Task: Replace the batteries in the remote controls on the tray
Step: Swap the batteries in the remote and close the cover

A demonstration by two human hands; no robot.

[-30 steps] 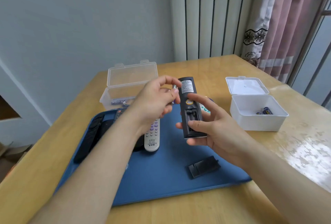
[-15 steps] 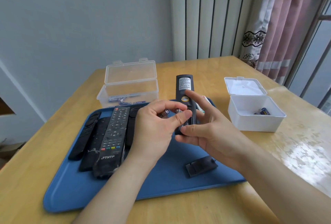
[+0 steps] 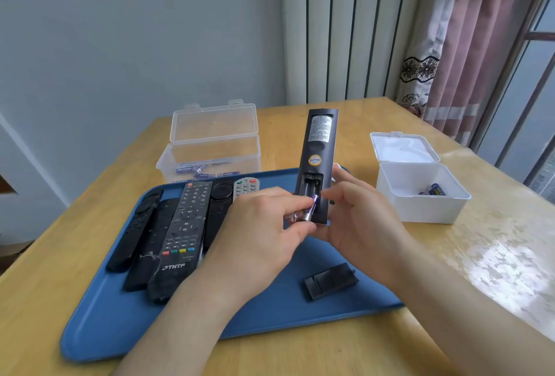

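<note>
The job looks to be in its early part. One black remote [image 3: 315, 162] is held up back-side out, its battery slot open and showing bare. Its cover [image 3: 329, 281] lies loose on the blue tray [image 3: 99, 324], near the front right. A battery [image 3: 309, 209] is at the lower end of the slot, not yet seated. Four or five other remotes [image 3: 183, 225] lie side by side on the left of the tray, face up, seemingly untouched. The clear box [image 3: 210, 150] behind the tray holds several batteries; the white box [image 3: 420, 192] to the right holds a few, likely the spent ones.

The left hand [image 3: 258, 234] comes in from the lower left, thumb and forefinger closed in a narrow grip on the battery, tilting it toward the slot. The right hand [image 3: 360, 219] cups the lower end of the remote from the right, its grip wrapped around the body, holding it upright and leaning away over the tray.

Still left: seat this battery, likely add a second, snap the cover on, then do the rest.
</note>
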